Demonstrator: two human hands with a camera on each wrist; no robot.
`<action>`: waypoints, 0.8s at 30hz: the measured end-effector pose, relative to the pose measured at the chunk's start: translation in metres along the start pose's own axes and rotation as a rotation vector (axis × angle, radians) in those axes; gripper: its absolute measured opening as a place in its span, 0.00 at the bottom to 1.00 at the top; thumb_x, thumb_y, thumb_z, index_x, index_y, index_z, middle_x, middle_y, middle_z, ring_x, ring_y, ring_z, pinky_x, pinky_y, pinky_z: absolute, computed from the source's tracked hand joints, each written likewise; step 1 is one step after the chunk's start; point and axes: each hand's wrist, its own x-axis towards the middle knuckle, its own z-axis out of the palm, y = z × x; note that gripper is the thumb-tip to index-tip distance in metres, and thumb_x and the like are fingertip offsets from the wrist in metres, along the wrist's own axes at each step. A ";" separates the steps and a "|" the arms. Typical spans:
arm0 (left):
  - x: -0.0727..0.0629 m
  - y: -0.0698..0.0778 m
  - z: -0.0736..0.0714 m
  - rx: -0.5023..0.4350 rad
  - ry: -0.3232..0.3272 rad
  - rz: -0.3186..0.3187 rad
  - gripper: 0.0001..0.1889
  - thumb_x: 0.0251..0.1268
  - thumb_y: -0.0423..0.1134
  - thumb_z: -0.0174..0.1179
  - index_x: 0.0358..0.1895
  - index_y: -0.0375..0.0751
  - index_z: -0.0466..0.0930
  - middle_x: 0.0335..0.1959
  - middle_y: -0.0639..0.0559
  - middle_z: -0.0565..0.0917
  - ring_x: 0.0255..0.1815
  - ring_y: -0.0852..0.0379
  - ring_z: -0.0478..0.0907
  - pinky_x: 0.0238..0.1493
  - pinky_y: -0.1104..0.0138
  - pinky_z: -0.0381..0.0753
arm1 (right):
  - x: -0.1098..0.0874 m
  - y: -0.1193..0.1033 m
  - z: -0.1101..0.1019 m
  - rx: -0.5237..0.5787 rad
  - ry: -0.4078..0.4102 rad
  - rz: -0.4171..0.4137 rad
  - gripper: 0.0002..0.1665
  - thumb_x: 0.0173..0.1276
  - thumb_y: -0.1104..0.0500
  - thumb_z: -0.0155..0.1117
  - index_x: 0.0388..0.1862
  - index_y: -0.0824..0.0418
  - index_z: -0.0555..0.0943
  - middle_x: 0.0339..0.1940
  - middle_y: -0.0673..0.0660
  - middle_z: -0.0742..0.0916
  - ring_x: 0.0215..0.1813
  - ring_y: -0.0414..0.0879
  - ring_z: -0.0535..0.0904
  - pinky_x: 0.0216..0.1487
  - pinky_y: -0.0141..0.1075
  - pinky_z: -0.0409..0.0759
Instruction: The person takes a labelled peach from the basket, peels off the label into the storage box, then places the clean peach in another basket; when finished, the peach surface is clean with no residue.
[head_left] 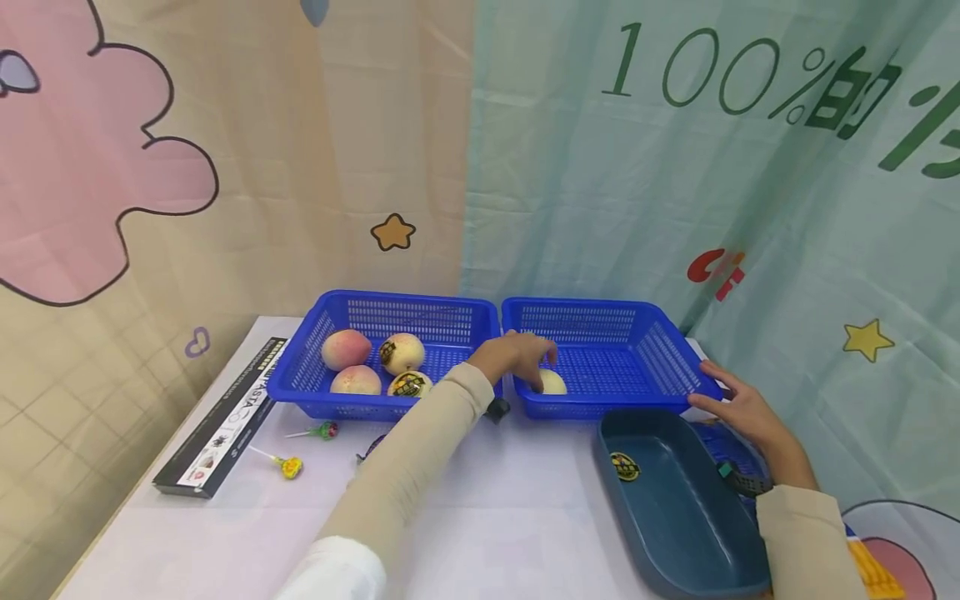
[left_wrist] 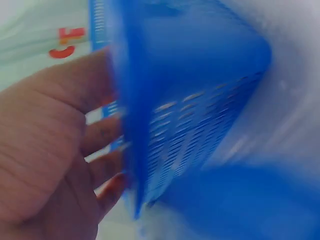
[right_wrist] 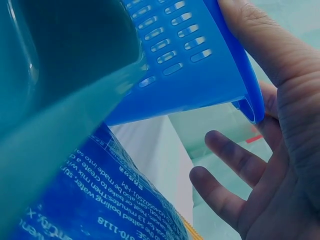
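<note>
My left hand [head_left: 517, 357] reaches over the near left corner of the right blue basket [head_left: 615, 411]. Its thumb is at the left edge of a pale peach [head_left: 553, 382], the other fingers spread loosely above it. In the left wrist view the fingers [left_wrist: 102, 137] pass behind the basket wall, and the peach is hidden there. At the basket's right end is my right hand [head_left: 746, 410]. The right wrist view shows its thumb [right_wrist: 245, 15] over the rim and a finger behind it, pinching the rim, while two other fingers stick out loosely.
A left blue basket [head_left: 337, 408] holds several peaches. A dark teal tub [head_left: 675, 500] with a round sticker [head_left: 625, 467] stands before the right basket, beside a blue printed packet [right_wrist: 90, 190]. Left lie a long black box [head_left: 221, 425], a yellow lollipop [head_left: 291, 467] and a red-green lollipop [head_left: 327, 430].
</note>
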 end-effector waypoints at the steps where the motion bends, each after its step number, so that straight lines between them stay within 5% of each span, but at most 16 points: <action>1: -0.004 -0.002 -0.005 -0.038 0.016 0.021 0.29 0.60 0.46 0.74 0.64 0.47 0.77 0.58 0.51 0.82 0.59 0.55 0.76 0.62 0.62 0.70 | 0.000 0.001 0.001 0.001 0.000 0.003 0.56 0.73 0.44 0.65 0.84 0.60 0.41 0.82 0.69 0.46 0.72 0.82 0.51 0.59 0.80 0.57; 7: -0.049 -0.026 -0.040 -0.238 0.145 0.122 0.30 0.63 0.44 0.73 0.67 0.44 0.73 0.63 0.49 0.78 0.66 0.49 0.72 0.63 0.61 0.75 | 0.003 0.005 0.001 0.009 -0.002 0.000 0.55 0.74 0.44 0.63 0.84 0.59 0.41 0.83 0.68 0.47 0.72 0.82 0.52 0.58 0.80 0.59; 13: -0.141 -0.064 -0.055 -0.344 0.311 0.051 0.33 0.63 0.47 0.73 0.70 0.47 0.71 0.65 0.52 0.77 0.67 0.50 0.72 0.66 0.54 0.74 | 0.001 0.003 -0.006 -0.057 -0.035 -0.009 0.56 0.75 0.43 0.61 0.83 0.60 0.38 0.79 0.77 0.48 0.70 0.85 0.51 0.54 0.81 0.60; 19: -0.247 -0.113 -0.033 -0.337 0.438 -0.133 0.39 0.58 0.50 0.76 0.71 0.45 0.71 0.70 0.45 0.74 0.70 0.40 0.68 0.66 0.41 0.70 | 0.009 -0.031 -0.015 -0.091 -0.023 -0.119 0.56 0.76 0.46 0.61 0.84 0.57 0.35 0.79 0.77 0.49 0.73 0.83 0.47 0.55 0.81 0.59; 24: -0.321 -0.160 0.001 -0.355 0.534 -0.226 0.39 0.56 0.44 0.77 0.70 0.38 0.70 0.70 0.35 0.70 0.72 0.30 0.62 0.65 0.32 0.63 | 0.032 -0.101 0.007 -0.179 -0.052 -0.331 0.50 0.73 0.49 0.67 0.83 0.61 0.52 0.77 0.74 0.60 0.73 0.77 0.55 0.59 0.77 0.62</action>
